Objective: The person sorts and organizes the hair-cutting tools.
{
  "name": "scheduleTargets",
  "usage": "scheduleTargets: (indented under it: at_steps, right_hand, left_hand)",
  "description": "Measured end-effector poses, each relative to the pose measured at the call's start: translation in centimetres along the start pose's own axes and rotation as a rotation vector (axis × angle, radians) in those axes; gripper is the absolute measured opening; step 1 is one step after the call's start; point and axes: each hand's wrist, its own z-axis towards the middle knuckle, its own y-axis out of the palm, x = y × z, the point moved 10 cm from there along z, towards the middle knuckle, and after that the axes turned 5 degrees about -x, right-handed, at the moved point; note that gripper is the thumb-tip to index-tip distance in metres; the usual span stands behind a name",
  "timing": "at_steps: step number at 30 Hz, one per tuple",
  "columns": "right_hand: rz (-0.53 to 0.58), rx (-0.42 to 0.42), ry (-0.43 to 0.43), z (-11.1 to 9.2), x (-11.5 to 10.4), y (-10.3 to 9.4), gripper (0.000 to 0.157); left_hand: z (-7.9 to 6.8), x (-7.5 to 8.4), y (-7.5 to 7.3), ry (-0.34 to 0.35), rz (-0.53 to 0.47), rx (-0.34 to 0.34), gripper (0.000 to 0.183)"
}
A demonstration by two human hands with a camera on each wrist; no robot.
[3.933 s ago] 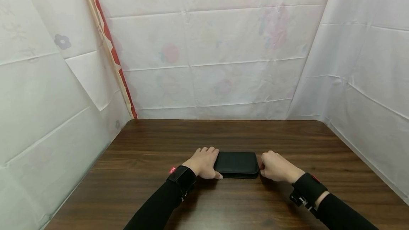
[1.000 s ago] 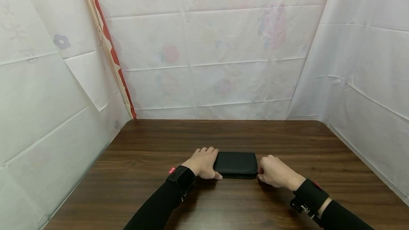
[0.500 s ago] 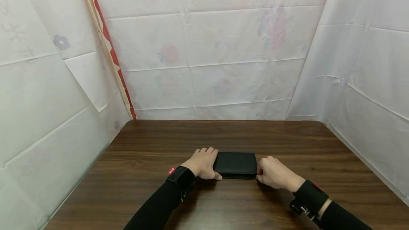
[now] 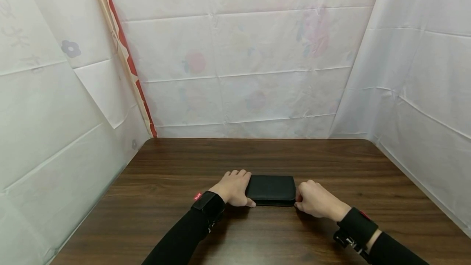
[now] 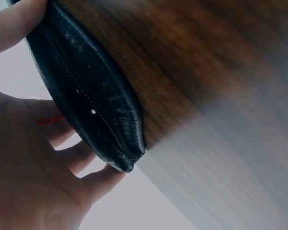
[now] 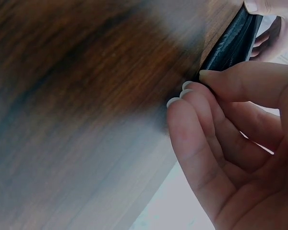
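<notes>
A black zip-up wallet (image 4: 272, 189) lies flat on the wooden table in the head view. Its left end is gripped by my left hand (image 4: 233, 188), thumb along the near side and fingers spread toward the far side. The left wrist view shows a row of zipper teeth (image 5: 69, 72) running along that end of the wallet. At the right near corner, my right hand (image 4: 318, 199) has its fingers curled and pinches the wallet's edge between thumb and forefinger. Whatever part sits between those fingertips (image 6: 204, 75) is hidden.
The dark brown wooden table (image 4: 206, 154) spreads around the wallet. White printed cloth sheets (image 4: 235, 52) hang behind and on both sides, and a red-edged strip (image 4: 128, 56) runs down the left rear corner.
Over the last few seconds my right hand has shifted slightly left and toward the near side, and the wallet's right end sits a touch further left. My left hand has barely moved.
</notes>
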Motion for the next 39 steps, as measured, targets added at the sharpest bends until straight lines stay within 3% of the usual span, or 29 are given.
scheduleTargets:
  at_steps: [39]
  right_hand:
    - [-0.014,0.0,-0.032,-0.06,-0.38,0.1,0.016]
  left_hand:
    - [0.11,-0.02,0.14,-0.003,0.009,0.004,0.095]
